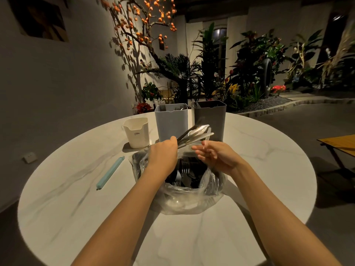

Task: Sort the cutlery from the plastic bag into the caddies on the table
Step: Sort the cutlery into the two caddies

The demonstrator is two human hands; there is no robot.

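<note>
Cutlery bundle is gripped in your left hand, lifted just above the open plastic bag and in front of the caddies. Your right hand hovers alongside, fingers loose, holding nothing. More forks sit inside that bag.

Both bare forearms stretched forward, left hand curled in a grip, right hand beside it, fingers loosely spread

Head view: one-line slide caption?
Left hand holds a bundle of cutlery above the open plastic bag, three caddies behind; right hand open.
</note>
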